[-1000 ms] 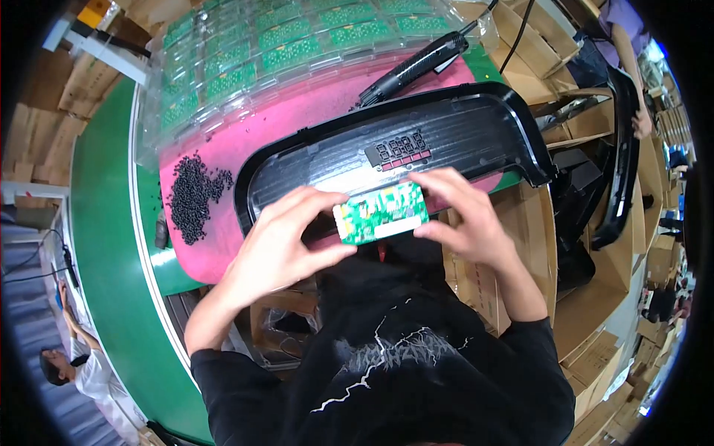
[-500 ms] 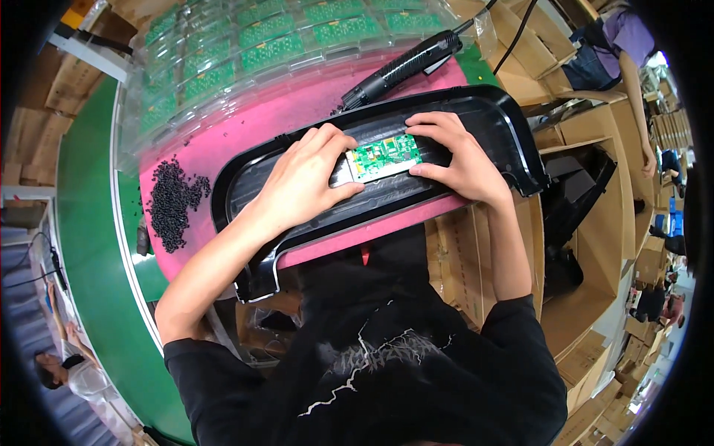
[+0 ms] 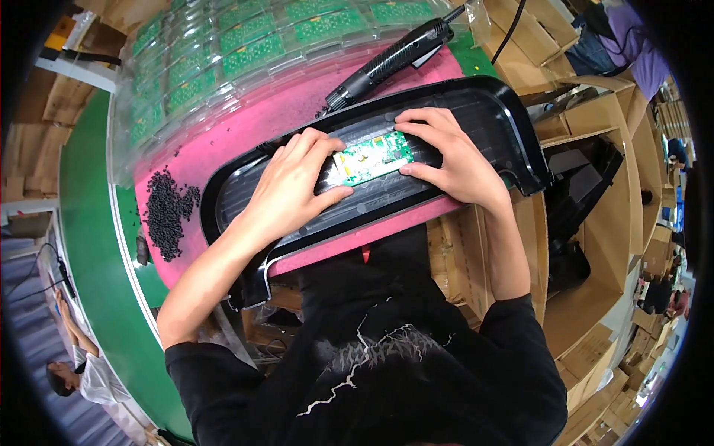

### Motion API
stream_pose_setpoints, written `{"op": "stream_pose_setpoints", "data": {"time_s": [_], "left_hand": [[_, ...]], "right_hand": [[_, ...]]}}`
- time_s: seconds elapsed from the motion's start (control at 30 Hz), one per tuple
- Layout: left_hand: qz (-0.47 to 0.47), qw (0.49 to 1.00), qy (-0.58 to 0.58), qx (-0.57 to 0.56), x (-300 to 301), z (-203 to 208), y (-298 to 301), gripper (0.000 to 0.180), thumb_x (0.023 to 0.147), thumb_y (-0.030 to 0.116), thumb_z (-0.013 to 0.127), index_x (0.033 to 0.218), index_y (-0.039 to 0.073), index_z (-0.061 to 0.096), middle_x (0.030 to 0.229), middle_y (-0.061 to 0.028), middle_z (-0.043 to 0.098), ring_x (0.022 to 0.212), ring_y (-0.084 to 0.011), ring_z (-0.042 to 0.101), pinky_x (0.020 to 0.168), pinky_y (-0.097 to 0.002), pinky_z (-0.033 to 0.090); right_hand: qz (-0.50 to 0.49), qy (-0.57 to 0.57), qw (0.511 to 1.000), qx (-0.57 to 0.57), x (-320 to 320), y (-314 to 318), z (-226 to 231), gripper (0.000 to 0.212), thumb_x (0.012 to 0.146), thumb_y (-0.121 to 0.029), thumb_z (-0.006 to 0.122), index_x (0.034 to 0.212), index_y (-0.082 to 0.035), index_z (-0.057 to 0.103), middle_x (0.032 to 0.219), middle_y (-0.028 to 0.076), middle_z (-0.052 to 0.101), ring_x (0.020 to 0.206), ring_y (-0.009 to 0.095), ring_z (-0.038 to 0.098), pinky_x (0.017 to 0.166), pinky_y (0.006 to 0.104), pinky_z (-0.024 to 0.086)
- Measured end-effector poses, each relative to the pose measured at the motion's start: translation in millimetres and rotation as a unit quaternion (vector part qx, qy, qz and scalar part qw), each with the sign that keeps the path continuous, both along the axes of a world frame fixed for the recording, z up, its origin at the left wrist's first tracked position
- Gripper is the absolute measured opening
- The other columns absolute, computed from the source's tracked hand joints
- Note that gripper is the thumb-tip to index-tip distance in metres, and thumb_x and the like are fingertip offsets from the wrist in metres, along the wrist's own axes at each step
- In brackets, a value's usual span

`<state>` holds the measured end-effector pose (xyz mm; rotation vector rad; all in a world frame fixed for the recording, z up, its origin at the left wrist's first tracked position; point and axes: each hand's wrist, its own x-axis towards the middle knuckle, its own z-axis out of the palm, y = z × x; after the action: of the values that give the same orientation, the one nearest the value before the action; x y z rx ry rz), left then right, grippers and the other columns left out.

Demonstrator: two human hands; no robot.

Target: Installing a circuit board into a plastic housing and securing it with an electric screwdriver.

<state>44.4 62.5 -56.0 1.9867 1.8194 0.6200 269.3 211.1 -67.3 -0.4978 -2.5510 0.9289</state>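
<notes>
A green circuit board with a bright metallic lower edge is held between my two hands, just over the inside of a black plastic housing. My left hand grips the board's left end, thumb at the near corner and fingers at the far one. At the other end, my right hand pinches it between thumb and curled fingers. Whether the board touches the housing's floor, I cannot tell. The long, shallow housing has a raised rim and lies on a pink mat.
Small black screws lie heaped left of the housing. A black electric screwdriver rests behind it. Clear plastic trays of green boards stand at the back. Cardboard boxes with black parts are at right; co-workers sit or stand on both sides.
The whole scene has shifted slightly left in the picture. Both hands keep their hold on the board, which stays over the housing. The co-worker at far right has changed posture.
</notes>
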Motion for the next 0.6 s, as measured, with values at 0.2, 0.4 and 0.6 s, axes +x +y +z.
{"op": "stream_pose_setpoints", "data": {"time_s": [0.2, 0.4, 0.6], "left_hand": [[-0.003, 0.999, -0.035, 0.002, 0.0, 11.9, -5.4, 0.057, 0.075, 0.019, 0.076, 0.122, 0.001, 0.05, 0.116, -0.0163, 0.051, 0.106, -0.0323, 0.054, 0.09, -0.0391, 0.044], [0.148, 0.973, 0.111, 0.136, -15.0, 44.2, -36.7, 0.048, 0.08, 0.006, 0.068, 0.124, 0.003, 0.051, 0.116, -0.0168, 0.055, 0.106, -0.0346, 0.054, 0.095, -0.0412, 0.042], [0.167, 0.971, 0.117, 0.125, -73.6, -9.9, -80.6, 0.03, 0.085, -0.003, 0.054, 0.115, -0.004, 0.054, 0.11, -0.0212, 0.057, 0.107, -0.0424, 0.051, 0.098, -0.0449, 0.037]], "right_hand": [[0.021, 0.01, 1.0, 0.018, 4.6, 2.2, -2.3, 0.06, 0.07, -0.019, 0.078, 0.123, 0.0, 0.055, 0.126, 0.015, 0.053, 0.12, 0.032, 0.045, 0.104, 0.0401, 0.036], [0.047, 0.049, 0.997, 0.047, 12.5, -0.8, -11.3, 0.081, 0.07, -0.024, 0.078, 0.136, 0.001, 0.039, 0.13, 0.019, 0.047, 0.122, 0.035, 0.042, 0.106, 0.0418, 0.034], [-0.015, 0.086, 0.996, -0.02, 3.7, -8.6, 5.1, 0.082, 0.075, -0.023, 0.075, 0.14, -0.001, 0.031, 0.12, 0.017, 0.046, 0.112, 0.033, 0.043, 0.102, 0.0411, 0.033]]}}
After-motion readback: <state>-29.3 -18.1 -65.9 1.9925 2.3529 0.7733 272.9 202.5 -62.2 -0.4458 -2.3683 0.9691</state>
